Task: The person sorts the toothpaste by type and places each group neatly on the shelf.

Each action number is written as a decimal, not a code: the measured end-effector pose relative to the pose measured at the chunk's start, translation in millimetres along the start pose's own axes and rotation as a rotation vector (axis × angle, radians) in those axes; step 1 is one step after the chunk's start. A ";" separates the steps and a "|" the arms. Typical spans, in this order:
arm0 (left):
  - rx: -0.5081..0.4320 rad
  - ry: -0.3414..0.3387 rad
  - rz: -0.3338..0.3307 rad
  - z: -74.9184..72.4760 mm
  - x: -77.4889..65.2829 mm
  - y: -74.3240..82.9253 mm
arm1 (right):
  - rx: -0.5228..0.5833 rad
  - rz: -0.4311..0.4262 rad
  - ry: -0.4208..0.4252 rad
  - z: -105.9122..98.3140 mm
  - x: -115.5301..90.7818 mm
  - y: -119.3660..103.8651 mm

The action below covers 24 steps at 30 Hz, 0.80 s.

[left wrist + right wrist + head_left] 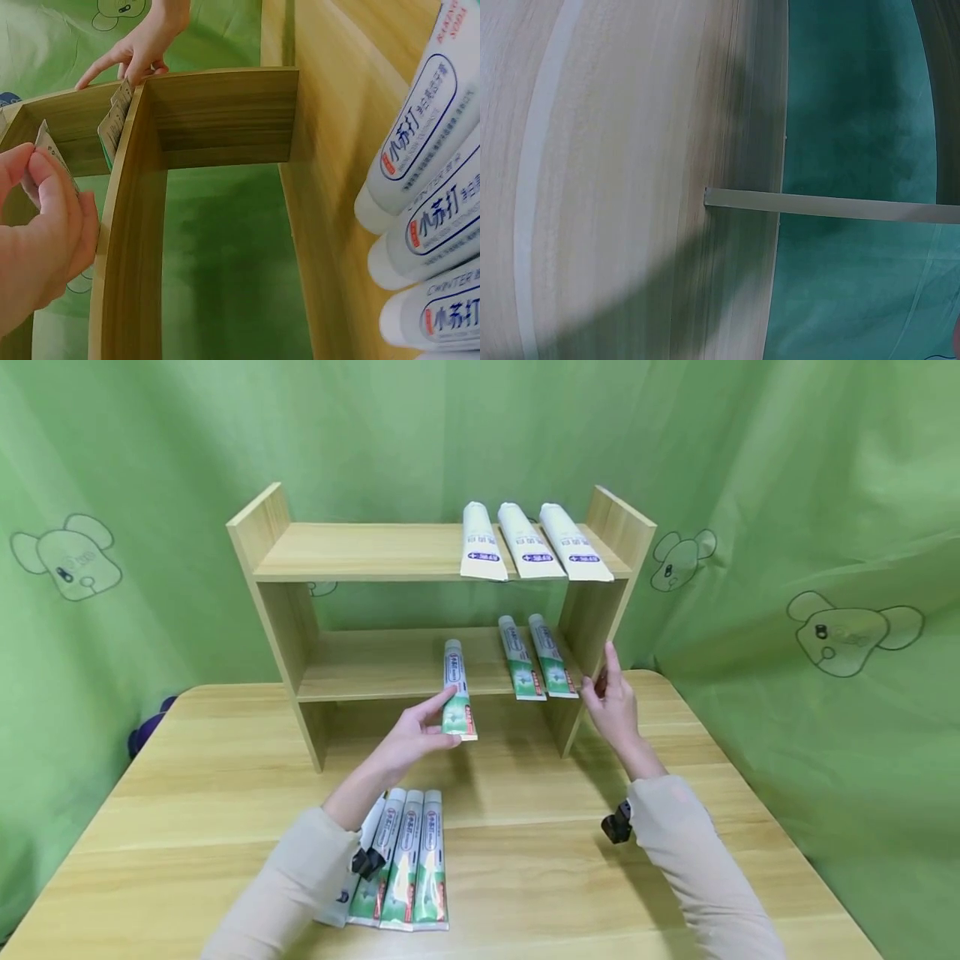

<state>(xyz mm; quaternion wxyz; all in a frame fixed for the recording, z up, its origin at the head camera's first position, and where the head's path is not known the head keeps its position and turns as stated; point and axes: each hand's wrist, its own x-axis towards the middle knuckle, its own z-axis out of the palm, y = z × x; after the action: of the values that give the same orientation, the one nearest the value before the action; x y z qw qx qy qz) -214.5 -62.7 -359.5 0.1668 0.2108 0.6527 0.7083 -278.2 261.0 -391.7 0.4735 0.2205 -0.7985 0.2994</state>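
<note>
- Nearest, four tubes lie side by side on the table, partly hidden by the left sleeve.
- The left hand pinches the held tube between thumb and fingers, over the middle shelf's front edge; its near end juts out.
- The right hand, index finger straight, touches the right side panel's front edge.
- Two shelved tubes lie right of the held tube, a gap between; bare board runs left to the left side panel.
- Farther up, three white tubes reach the top shelf's front edge.
</note>
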 end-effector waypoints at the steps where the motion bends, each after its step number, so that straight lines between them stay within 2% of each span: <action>1: 0.007 0.005 -0.007 0.8 0.6 0.0 | -0.001 0.001 -0.003 -0.1 -0.8 0.0; 6: 0.029 0.040 -0.035 4.1 6.2 0.3 | -0.004 0.001 -0.009 -0.5 -2.8 -0.5; 9: 0.027 0.086 -0.045 5.3 10.5 -1.0 | -0.002 -0.003 0.004 0.6 -3.7 0.5; 15: -0.002 0.187 -0.018 8.4 13.7 -2.9 | -0.009 -0.005 0.020 2.0 -3.0 2.1; 24: -0.027 0.244 0.001 10.7 19.8 -5.4 | -0.005 0.020 0.003 1.0 -0.9 0.5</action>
<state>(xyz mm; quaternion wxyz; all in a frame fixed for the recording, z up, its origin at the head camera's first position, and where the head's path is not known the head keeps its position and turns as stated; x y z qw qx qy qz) -226.1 -43.0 -362.6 0.0886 0.1210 0.6583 0.7377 -278.6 260.7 -393.1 0.4722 0.2108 -0.8008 0.3022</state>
